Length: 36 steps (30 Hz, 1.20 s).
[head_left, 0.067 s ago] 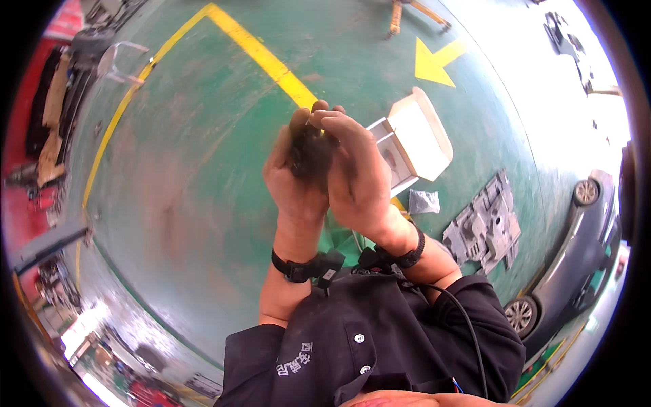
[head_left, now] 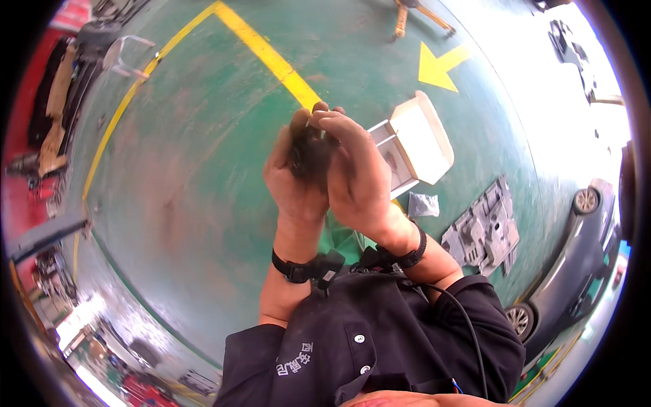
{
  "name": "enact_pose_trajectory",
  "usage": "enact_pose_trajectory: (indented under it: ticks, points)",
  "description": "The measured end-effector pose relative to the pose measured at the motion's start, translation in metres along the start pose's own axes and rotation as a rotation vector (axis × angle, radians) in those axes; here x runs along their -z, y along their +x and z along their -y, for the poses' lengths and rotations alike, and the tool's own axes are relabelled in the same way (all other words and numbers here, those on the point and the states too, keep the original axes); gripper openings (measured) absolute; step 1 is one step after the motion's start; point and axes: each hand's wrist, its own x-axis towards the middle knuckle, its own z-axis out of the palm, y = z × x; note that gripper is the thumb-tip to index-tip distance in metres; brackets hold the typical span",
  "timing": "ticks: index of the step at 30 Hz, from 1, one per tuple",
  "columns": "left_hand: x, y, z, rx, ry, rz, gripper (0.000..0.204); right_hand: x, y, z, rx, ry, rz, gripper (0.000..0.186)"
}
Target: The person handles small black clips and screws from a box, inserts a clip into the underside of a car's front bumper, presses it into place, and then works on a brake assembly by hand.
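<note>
My left hand (head_left: 290, 180) and my right hand (head_left: 361, 166) are raised together in front of me, wrists side by side and fingers curled inward. Between them sits a small black object (head_left: 312, 150), blurred and mostly covered by the fingers, so its kind does not show. Both hands appear closed around it, with the fingertips nearly meeting at the top. Dark smudges mark the fingers and palms. Each wrist wears a black strap with a small box.
On the green floor, right of my hands, lie an opened white carton (head_left: 422, 139), a clear bag (head_left: 423, 205) and a grey moulded panel (head_left: 485, 227). A dark car (head_left: 566, 264) stands far right. Yellow stand legs (head_left: 422, 17) show at the top; a lift arm (head_left: 47, 237) reaches in left.
The floor and the things on it sit slightly lower in the picture, as the view has tilted a little. My hands keep the same pose around the black object.
</note>
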Motion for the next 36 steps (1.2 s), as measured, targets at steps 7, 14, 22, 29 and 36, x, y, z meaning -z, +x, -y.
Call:
enact_pose_trajectory:
  ticks: [7,14,22,29,36]
  points:
    - [-0.020,-0.071,-0.017,-0.136,-0.097,0.012,0.036,-0.017,-0.019,0.055,0.144,0.126,0.100,0.039]
    - [-0.036,-0.147,-0.051,-0.291,-0.053,-0.045,0.035,-0.058,-0.048,0.114,-0.030,0.533,0.073,0.033]
    - [-0.014,-0.237,-0.098,-0.429,-0.075,0.052,0.038,-0.115,-0.100,0.170,-0.155,0.879,0.176,0.029]
    - [-0.030,-0.301,-0.115,-0.496,-0.005,0.032,0.039,-0.142,-0.132,0.209,-0.089,0.868,0.264,0.029]
    - [-0.043,-0.331,-0.120,-0.594,-0.079,-0.074,0.040,-0.138,-0.123,0.221,0.212,0.610,0.346,0.032]
